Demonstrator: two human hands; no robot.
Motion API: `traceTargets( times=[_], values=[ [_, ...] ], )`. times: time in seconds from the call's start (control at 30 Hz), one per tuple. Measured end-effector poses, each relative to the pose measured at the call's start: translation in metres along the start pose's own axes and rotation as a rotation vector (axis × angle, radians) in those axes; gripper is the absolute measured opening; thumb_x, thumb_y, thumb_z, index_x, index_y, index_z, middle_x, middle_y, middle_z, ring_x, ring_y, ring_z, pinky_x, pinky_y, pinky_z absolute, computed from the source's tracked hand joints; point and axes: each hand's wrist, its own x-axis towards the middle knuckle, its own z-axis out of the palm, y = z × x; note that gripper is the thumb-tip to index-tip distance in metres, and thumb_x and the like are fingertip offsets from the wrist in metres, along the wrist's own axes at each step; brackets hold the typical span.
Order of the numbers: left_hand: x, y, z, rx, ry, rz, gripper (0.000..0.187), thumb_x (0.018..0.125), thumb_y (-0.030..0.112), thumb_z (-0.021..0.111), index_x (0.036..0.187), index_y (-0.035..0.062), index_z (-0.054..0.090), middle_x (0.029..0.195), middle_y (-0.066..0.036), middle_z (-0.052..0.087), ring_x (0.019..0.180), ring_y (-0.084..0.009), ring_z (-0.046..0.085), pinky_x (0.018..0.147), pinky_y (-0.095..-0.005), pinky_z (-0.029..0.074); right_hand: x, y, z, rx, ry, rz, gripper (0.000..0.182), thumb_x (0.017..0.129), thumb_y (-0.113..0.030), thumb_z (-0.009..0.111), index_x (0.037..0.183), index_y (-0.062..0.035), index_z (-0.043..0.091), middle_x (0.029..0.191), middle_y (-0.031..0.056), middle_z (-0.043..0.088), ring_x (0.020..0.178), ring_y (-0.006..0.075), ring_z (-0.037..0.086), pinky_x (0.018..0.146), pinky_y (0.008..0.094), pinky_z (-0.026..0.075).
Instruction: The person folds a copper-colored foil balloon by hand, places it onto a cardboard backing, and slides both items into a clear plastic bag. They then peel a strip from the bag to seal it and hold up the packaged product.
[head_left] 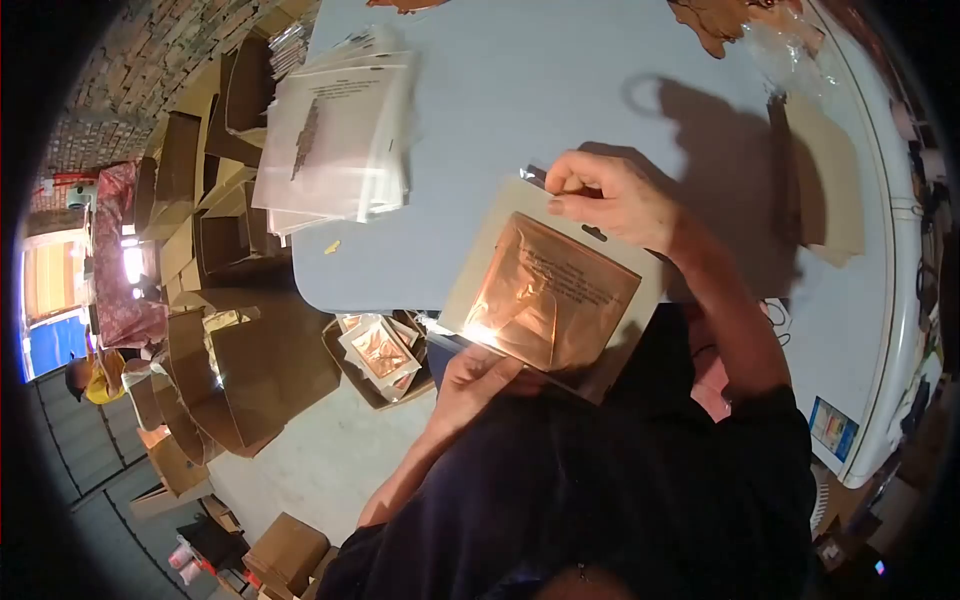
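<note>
A flat cardboard-framed package (560, 290) with copper-coloured foil behind printed clear plastic is held tilted over the table's near edge. A dark hang slot shows near its upper edge. My left hand (480, 385) grips its lower left edge, thumb on the front. At the top edge, my right hand (615, 200) is closed with thumb and fingers pinched; part of the grip is hidden. A stack of printed clear plastic bags (340, 140) lies on the table to the left. Below, an open carton (385, 405) holds several similar copper-coloured packages (382, 355).
The pale blue table (480, 110) spans the top. Pale cards (825, 180) stand at its right, near crumpled clear plastic (790, 55) and copper-coloured pieces (710, 25). Several open cardboard boxes (265, 360) crowd the left side. A closed box (285, 555) sits on the floor.
</note>
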Motion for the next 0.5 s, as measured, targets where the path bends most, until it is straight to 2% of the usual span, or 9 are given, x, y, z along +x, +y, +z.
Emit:
traceTargets(
  times=[0.13, 0.2, 0.3, 0.4, 0.5],
  values=[
    [0.001, 0.000, -0.006, 0.025, -0.044, -0.008, 0.029, 0.107, 0.010, 0.060, 0.133, -0.0042, 0.064, 0.114, -0.017, 0.075, 0.101, -0.0256, 0.075, 0.088, -0.0382, 0.064, 0.005, 0.003, 0.005, 0.003, 0.015, -0.049, 0.019, 0.099, -0.018, 0.072, 0.092, -0.0028, 0.063, 0.078, -0.0055, 0.055, 0.073, 0.0047, 0.049, 0.066, 0.0258, 0.044],
    [0.000, 0.000, -0.005, 0.013, -0.039, -0.005, 0.028, 0.107, 0.009, 0.060, 0.132, -0.0048, 0.064, 0.114, -0.017, 0.075, 0.101, -0.0262, 0.075, 0.088, -0.0382, 0.064, 0.006, 0.003, 0.006, 0.048, 0.003, -0.042, 0.020, 0.100, -0.020, 0.071, 0.093, -0.0031, 0.063, 0.078, -0.0054, 0.055, 0.073, 0.0048, 0.049, 0.066, 0.0257, 0.044],
    [0.001, 0.001, -0.007, 0.030, -0.065, 0.000, 0.027, 0.107, 0.008, 0.060, 0.130, -0.0056, 0.064, 0.113, -0.018, 0.076, 0.100, -0.0268, 0.076, 0.088, -0.0385, 0.064, 0.009, -0.013, 0.003, -0.013, -0.004, 0.119, 0.024, 0.102, -0.024, 0.068, 0.092, -0.0025, 0.063, 0.078, -0.0052, 0.055, 0.074, 0.0057, 0.049, 0.066, 0.0265, 0.043],
    [0.003, -0.003, -0.011, 0.067, -0.076, -0.010, 0.027, 0.107, 0.008, 0.059, 0.129, -0.0064, 0.064, 0.111, -0.019, 0.076, 0.100, -0.0273, 0.076, 0.087, -0.0389, 0.064, 0.017, -0.004, 0.015, 0.067, 0.088, -0.034, 0.028, 0.103, -0.026, 0.065, 0.090, -0.0014, 0.062, 0.079, -0.0047, 0.055, 0.074, 0.0070, 0.048, 0.067, 0.0277, 0.042],
    [0.002, -0.005, -0.013, 0.079, -0.079, -0.025, 0.026, 0.107, 0.009, 0.060, 0.127, -0.0070, 0.065, 0.110, -0.020, 0.076, 0.100, -0.0274, 0.076, 0.087, -0.0390, 0.064, 0.020, -0.016, 0.005, -0.153, 0.000, -0.008, 0.027, 0.103, -0.026, 0.066, 0.093, -0.0009, 0.062, 0.080, -0.0032, 0.056, 0.075, 0.0082, 0.048, 0.068, 0.0290, 0.042]
  ],
)
